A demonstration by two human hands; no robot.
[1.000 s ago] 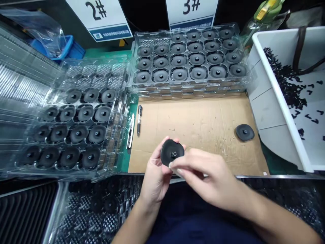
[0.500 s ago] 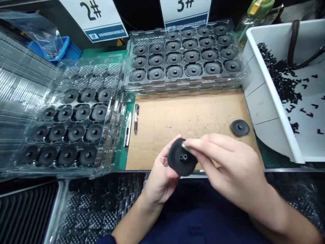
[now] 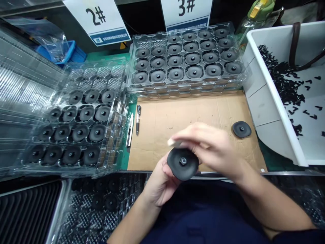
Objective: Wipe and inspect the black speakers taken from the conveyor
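Note:
My left hand point(image 3: 159, 183) grips a round black disc point(image 3: 182, 164) with a small hub in its middle, held face up just over the near edge of a brown cardboard sheet point(image 3: 193, 115). My right hand point(image 3: 208, 147) hovers over the disc's far rim, fingers curled and touching it; its fingertips are blurred. A second black disc point(image 3: 241, 129) lies loose on the cardboard at the right.
A clear tray of black discs point(image 3: 185, 57) stands behind the cardboard, another clear tray point(image 3: 76, 122) at the left. A white bin point(image 3: 276, 101) with small black parts is at the right. A pen point(image 3: 137, 119) lies at the cardboard's left edge. Signs read 2# and 3#.
The disc has tilted to face up and sunk slightly toward me. My right hand has shifted from the disc's hub up over its far rim.

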